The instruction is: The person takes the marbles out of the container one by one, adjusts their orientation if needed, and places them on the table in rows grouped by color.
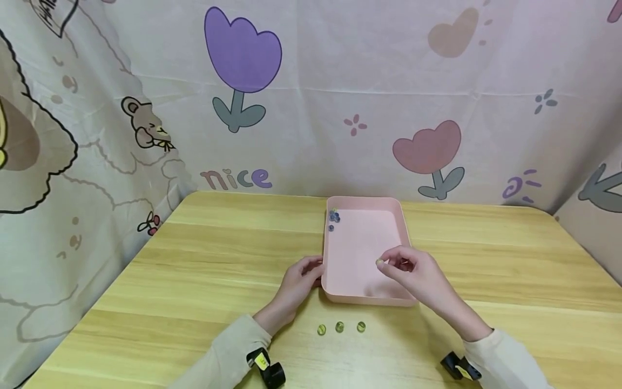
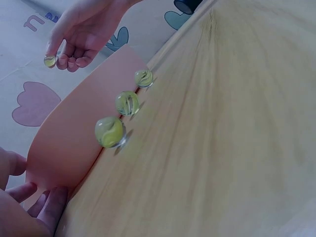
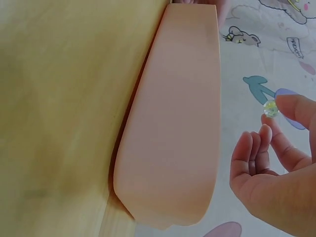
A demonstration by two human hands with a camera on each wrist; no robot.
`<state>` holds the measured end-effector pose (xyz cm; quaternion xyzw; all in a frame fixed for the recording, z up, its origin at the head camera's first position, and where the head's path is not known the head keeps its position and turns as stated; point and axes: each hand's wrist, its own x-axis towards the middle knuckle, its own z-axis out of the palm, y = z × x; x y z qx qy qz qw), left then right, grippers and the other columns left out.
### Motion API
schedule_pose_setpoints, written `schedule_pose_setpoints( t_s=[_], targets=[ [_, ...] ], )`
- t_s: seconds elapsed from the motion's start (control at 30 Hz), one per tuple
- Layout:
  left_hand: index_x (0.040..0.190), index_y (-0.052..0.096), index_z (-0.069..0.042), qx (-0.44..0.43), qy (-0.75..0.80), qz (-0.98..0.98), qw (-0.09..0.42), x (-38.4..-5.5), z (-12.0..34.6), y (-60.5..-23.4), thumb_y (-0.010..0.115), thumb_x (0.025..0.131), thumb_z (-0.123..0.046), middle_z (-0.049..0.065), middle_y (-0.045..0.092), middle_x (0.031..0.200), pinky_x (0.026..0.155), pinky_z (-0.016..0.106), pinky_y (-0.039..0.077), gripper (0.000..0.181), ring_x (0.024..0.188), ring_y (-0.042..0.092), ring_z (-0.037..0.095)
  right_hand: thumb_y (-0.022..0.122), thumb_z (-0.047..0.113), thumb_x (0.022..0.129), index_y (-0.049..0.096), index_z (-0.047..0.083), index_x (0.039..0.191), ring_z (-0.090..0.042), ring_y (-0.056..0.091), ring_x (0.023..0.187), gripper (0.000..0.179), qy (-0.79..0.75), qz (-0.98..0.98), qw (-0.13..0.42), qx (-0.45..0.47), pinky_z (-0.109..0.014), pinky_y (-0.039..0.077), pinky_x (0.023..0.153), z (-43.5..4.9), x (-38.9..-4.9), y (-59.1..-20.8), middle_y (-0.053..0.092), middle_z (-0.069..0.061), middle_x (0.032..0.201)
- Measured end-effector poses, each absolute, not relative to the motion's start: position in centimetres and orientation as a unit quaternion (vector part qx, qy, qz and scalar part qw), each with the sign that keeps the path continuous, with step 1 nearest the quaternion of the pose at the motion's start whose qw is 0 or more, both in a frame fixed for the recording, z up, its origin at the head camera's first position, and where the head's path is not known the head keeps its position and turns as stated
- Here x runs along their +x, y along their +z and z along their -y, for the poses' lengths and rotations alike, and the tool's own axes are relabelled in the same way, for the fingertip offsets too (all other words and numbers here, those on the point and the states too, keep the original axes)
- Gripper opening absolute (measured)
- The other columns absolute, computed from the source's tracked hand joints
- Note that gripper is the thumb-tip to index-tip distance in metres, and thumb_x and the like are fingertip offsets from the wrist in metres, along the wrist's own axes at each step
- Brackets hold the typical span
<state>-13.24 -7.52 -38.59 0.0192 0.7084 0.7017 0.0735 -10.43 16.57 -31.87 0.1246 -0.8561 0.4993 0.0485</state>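
Head view: your right hand [image 1: 415,267] pinches a marble [image 1: 379,262]; your left hand [image 1: 297,280], fingers relaxed, touches the tray [image 1: 362,240]. Blue marbles [image 1: 331,228] lie inside, yellow marbles [image 1: 339,327] nearer you; cloth [image 1: 316,70] backs the desk [image 1: 218,254].

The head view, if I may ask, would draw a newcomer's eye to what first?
Probably the pink tray toward the table's far edge, with the right grip pinching a small marble over it. Next, three yellow-green marbles lie in a row before the tray. Behind, the purple tulip stands out left of centre on the cloth.
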Motion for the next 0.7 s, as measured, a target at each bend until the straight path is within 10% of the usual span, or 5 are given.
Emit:
schedule_pose_setpoints(
  t_s=[0.7],
  targets=[
    [0.128,0.053,0.010,0.025,0.698,-0.712,0.070,-13.1,7.7,-38.4,0.055,0.098,-0.009,0.019,0.060,0.115,0.086,0.032,0.054,0.035,0.097,0.061,0.021,0.073,0.014,0.086,0.069,0.008,0.090,-0.011,0.054,0.071,0.008,0.481,0.868,0.036,0.118,-0.022,0.047,0.061,-17.4,-8.3,-33.0,0.062,0.002,0.078]
  ],
)
